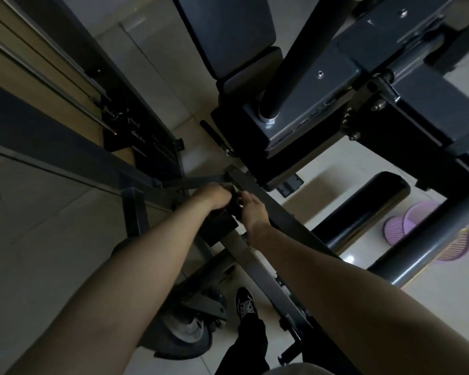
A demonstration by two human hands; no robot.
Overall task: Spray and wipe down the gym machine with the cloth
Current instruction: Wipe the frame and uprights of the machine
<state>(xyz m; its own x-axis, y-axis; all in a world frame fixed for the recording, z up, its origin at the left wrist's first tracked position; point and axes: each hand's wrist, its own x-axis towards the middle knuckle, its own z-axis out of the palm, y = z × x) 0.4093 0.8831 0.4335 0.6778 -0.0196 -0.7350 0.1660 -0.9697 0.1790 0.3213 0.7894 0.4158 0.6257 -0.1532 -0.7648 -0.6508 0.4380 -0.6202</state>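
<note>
I'm bent over the gym machine [255, 182], which fills most of the frame, and both hands meet at centre frame on its slanting frame bar. My left hand [214, 197] has its grip curled over a dark lump [232, 203] on the bar. My right hand [252, 209] reaches the same lump with its fingertips, but I cannot tell whether that grip is clamped or merely touching (the light is poor). The lump may be the cloth, or only a fitting of the machine; I can't say which. I see no spray bottle.

I judge this to be the wiping step, low on the frame. If it is the cloth, the next move calls for drawing it along the bar toward lower right with steady pressure.

Counted: two hands, one lump, one padded roller [363, 212] at right, two seat pads [228, 23] at top, one wheel [184, 328] and one shoe [245, 304] at bottom, and seemingly two purple baskets [414, 220] at far right.
</note>
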